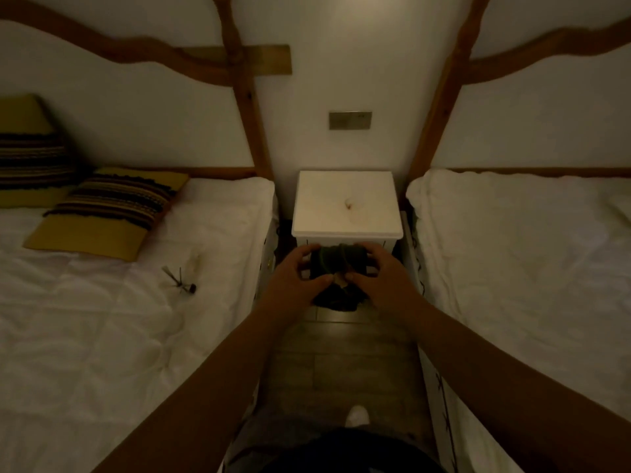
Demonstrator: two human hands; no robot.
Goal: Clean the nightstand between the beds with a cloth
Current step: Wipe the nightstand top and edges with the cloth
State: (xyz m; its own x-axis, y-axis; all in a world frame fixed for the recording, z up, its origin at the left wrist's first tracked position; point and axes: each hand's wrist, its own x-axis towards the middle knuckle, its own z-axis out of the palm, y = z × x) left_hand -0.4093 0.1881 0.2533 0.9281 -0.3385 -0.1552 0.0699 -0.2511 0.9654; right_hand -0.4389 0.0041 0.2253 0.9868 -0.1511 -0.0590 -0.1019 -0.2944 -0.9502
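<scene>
A white nightstand (346,206) stands against the wall between two beds, its pale top bare except for a small knot mark. Just in front of its front edge, a dark bunched cloth (336,268) is held in the air by both hands. My left hand (295,278) grips the cloth's left side with curled fingers. My right hand (379,278) grips its right side, thumb pinching near the middle. The lower part of the cloth hangs in shadow.
The left bed (119,319) carries two striped yellow cushions (106,213) and a small dark brush-like object (181,281). The right bed (529,268) has white bedding. Between them runs a narrow wooden floor aisle (341,363). A wall plate (350,120) sits above the nightstand.
</scene>
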